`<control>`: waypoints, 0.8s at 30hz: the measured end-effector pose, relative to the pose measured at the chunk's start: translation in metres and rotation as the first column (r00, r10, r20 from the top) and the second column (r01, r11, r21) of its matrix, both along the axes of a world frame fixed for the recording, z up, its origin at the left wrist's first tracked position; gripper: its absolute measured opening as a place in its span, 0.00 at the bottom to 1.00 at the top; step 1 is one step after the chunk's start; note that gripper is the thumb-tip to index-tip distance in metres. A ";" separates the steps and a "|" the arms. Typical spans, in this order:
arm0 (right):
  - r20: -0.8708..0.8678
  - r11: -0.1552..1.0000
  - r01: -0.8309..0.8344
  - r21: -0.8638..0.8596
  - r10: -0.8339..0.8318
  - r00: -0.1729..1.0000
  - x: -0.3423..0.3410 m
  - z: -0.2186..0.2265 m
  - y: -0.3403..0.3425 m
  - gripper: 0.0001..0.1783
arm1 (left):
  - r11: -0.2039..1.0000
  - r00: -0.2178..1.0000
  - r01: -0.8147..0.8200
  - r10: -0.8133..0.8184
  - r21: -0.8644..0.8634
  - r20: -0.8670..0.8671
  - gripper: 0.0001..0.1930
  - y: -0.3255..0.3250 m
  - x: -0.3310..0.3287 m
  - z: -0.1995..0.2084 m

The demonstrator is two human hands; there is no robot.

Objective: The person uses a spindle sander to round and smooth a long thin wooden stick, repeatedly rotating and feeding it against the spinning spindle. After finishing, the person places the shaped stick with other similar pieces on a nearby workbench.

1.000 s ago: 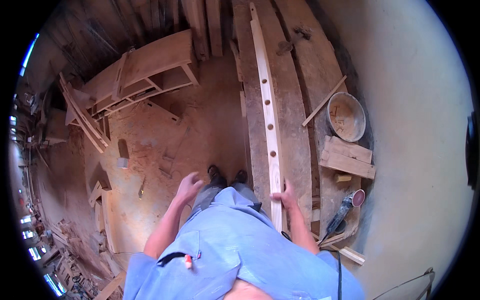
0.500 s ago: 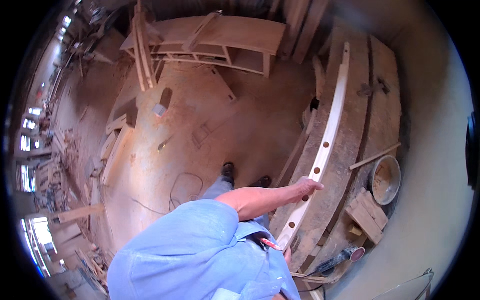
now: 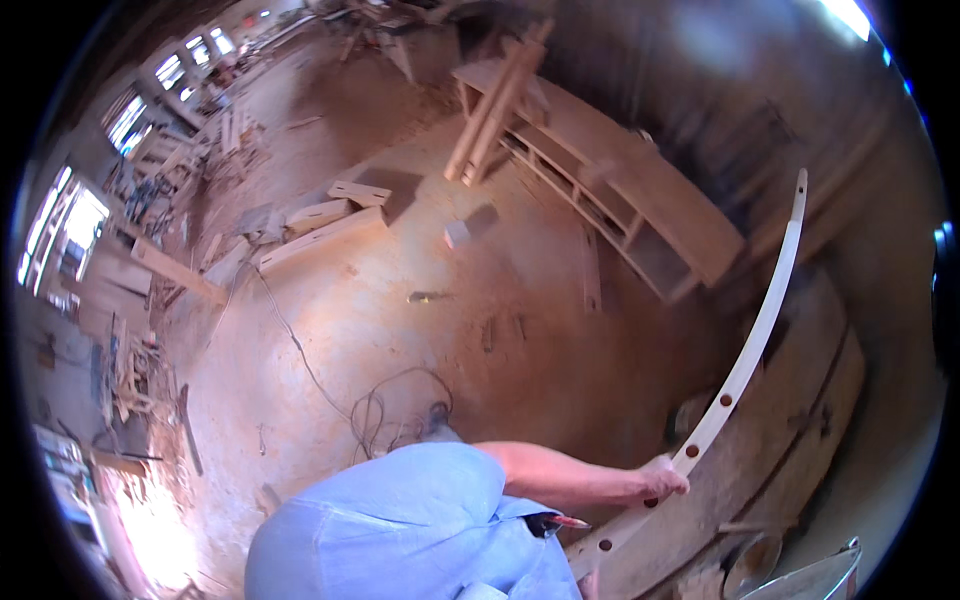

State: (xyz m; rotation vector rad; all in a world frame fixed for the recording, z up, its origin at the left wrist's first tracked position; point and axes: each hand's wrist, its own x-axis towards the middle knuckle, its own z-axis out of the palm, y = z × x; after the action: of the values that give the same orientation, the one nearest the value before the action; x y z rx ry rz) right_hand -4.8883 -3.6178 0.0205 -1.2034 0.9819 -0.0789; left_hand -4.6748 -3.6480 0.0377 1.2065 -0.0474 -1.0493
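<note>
A long, pale wooden rail [image 3: 757,345] with several round holes and a slot near its tapered far end runs from beside my body toward the upper right. My left hand [image 3: 664,478] is closed around it between the holes, with the arm stretched out to the right. At the lower edge a small part of my right hand [image 3: 590,583] shows at the rail's near end; its fingers are mostly hidden. Below the rail lies a thick plank bench [image 3: 790,400], and the rail's far end reaches past it. A red pencil [image 3: 572,521] sticks out of my shirt pocket.
A wooden cabinet frame [image 3: 640,190] lies ahead, with boards [image 3: 500,105] leaning on it. Cut timbers [image 3: 325,235] and a cable [image 3: 300,350] lie on the floor to the left. A round bowl [image 3: 755,563] and wood blocks sit at the bench's near end.
My view has turned to the right, so the cabinet and bench have shifted in the picture. The rail's far end has come up off the bench and swung beyond it, with my left hand still around it.
</note>
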 end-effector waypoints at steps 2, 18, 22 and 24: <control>0.056 0.996 -0.014 0.086 0.009 0.998 0.042 -0.008 0.030 0.34 | 0.994 0.995 0.104 -0.104 0.020 -0.009 0.20 0.068 0.039 0.047; 0.007 0.746 -0.666 0.006 0.666 0.746 0.271 0.056 0.272 0.22 | 0.649 0.629 -0.745 0.610 -0.150 -0.482 0.28 0.508 0.256 -0.017; -0.216 0.422 -0.904 0.068 0.891 0.400 0.389 0.091 0.349 0.28 | 0.434 0.366 -0.901 0.779 0.017 -0.509 0.20 0.597 0.293 -0.066; -0.215 0.333 -0.936 0.116 0.928 0.304 0.442 0.070 0.370 0.31 | 0.414 0.340 -0.909 0.806 0.050 -0.485 0.14 0.638 0.317 -0.092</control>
State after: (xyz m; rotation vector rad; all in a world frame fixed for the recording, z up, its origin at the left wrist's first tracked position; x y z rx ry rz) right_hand -4.4459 -3.2481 0.0908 -1.6907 0.3120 1.0540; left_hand -4.3575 -3.0097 -0.0543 0.5501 0.7727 -0.2734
